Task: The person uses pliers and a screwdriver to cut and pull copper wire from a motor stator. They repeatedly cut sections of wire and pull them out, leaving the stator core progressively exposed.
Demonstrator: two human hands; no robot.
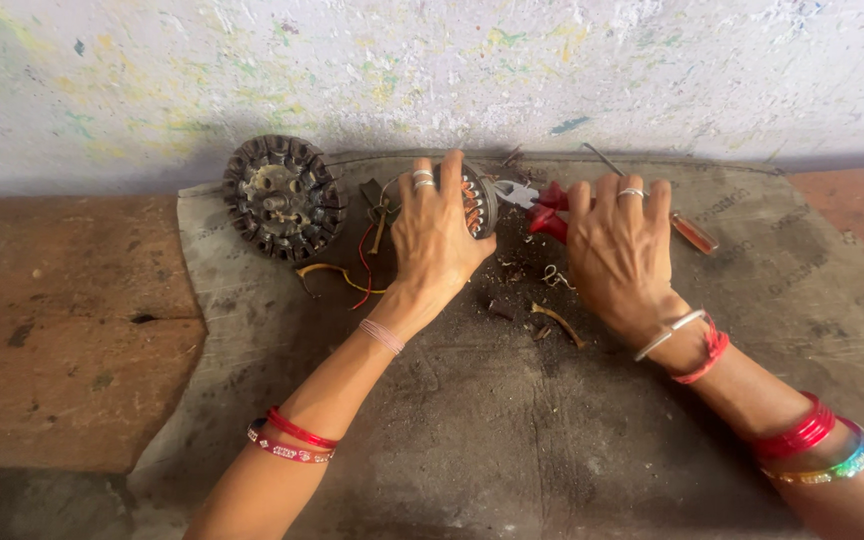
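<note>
The left hand is closed around a round motor stator, which stands on its edge on the grey mat. The fingers wrap over its top and the palm covers most of its near side. The stator is a dark metal disc with copper-orange windings showing along the rim, and its flat face looks toward 3 o'clock, to the other hand. Its short axis therefore runs from 9 to 3 o'clock.

The right hand grips red-handled pliers; the fingers are curled over the handles and hide most of them. The long axis of the pliers lies nearly level, and the metal nose points to 9 o'clock, reaching the face of the stator. Whether the nose bites a wire there, I cannot tell.

At 9 o'clock from the left hand, near it, a second stator lies flat on the mat, dark and rusty, with slots around its rim. Between them lie loose wires, red and yellow. A screwdriver with a clear amber handle lies behind the right hand, its shaft pointing to about 11 o'clock. Small wire scraps lie on the mat at 6 o'clock from the pliers.
</note>
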